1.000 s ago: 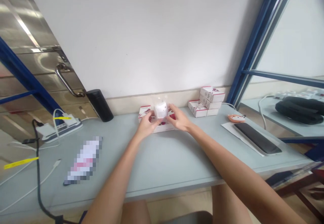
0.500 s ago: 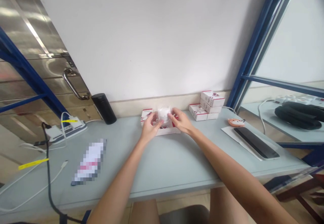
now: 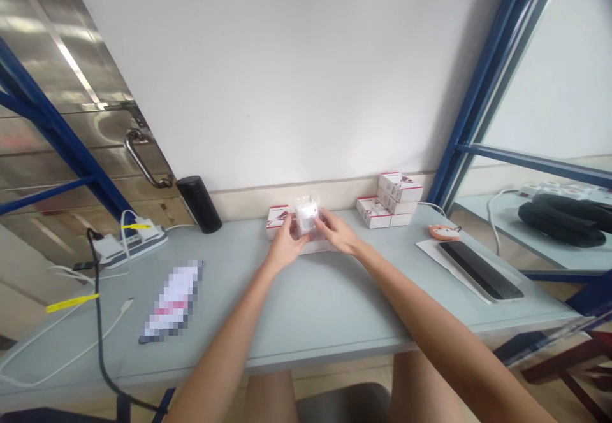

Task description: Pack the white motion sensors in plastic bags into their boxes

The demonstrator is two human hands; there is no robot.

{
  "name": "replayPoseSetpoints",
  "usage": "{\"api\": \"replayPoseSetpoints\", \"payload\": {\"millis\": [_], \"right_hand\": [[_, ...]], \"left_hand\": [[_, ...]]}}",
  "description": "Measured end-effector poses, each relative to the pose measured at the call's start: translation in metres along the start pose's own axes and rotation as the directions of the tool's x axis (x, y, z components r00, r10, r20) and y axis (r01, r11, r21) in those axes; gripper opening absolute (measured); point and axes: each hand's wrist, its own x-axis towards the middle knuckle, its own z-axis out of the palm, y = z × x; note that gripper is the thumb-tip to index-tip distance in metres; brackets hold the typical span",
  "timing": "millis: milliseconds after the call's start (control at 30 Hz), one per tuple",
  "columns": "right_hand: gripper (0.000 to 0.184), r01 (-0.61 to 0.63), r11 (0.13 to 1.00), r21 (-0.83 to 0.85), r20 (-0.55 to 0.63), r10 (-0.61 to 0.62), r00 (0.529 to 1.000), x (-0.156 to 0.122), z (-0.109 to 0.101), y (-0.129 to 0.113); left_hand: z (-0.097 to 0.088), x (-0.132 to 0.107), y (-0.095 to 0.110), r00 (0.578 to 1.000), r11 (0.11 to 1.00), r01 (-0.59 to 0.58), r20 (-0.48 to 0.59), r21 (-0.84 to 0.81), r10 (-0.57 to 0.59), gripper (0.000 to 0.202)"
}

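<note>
A small white device in a clear plastic bag [image 3: 306,214] is held up between both hands near the back of the table. My left hand [image 3: 285,244] grips its left side, thumb toward the front. My right hand [image 3: 336,232] closes on its right side, with the thumb on its front face. Just below and behind it lies a white box [image 3: 315,247], mostly hidden by the hands and the bagged device. A red-and-white box [image 3: 277,216] stands to the left of my left hand, against the wall.
Several red-and-white boxes [image 3: 389,200] are stacked at the back right. Further right lie a phone [image 3: 480,270] on white paper and an orange mouse-like object [image 3: 444,232]. At left are a black cylinder [image 3: 199,204], a power strip [image 3: 136,244], cables and a blurred-out packet [image 3: 172,302].
Both hands have tilted and turned the bagged white device, so more of its front shows. It has shifted slightly left. The camera view has moved a little.
</note>
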Motion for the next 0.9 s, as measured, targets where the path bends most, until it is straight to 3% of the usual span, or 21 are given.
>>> {"api": "replayPoseSetpoints", "payload": {"millis": [133,333,500,667,800,900], "right_hand": [[0.045,-0.012,0.999,-0.050,0.025,0.014,1.000,0.001,0.002,0.004],[0.051,0.069,0.992,-0.107,0.035,-0.066,0.997,0.003,0.007,0.010],[0.050,0.084,0.989,-0.120,0.049,-0.079,0.996,0.001,0.010,0.011],[0.053,0.031,0.993,0.110,-0.068,-0.023,0.997,0.003,0.017,0.009],[0.064,-0.032,0.935,0.353,-0.166,0.097,0.981,0.004,0.021,-0.008],[0.061,-0.018,0.903,0.428,-0.183,0.106,0.977,0.003,0.021,-0.019]], "left_hand": [[-0.002,0.000,0.001,0.999,0.996,0.041,-0.026,0.078,-0.039,0.064],[-0.008,-0.001,0.010,0.995,0.995,0.030,0.093,-0.097,-0.021,0.071],[-0.009,-0.004,0.011,0.990,0.984,0.117,0.096,-0.130,-0.105,0.062],[-0.009,0.002,0.010,0.982,0.938,0.187,0.071,-0.292,-0.174,0.055],[-0.009,0.006,0.015,0.969,0.822,0.219,0.020,-0.526,-0.245,0.060],[-0.010,0.006,0.023,0.966,0.721,0.206,0.021,-0.662,-0.257,0.051]]}}
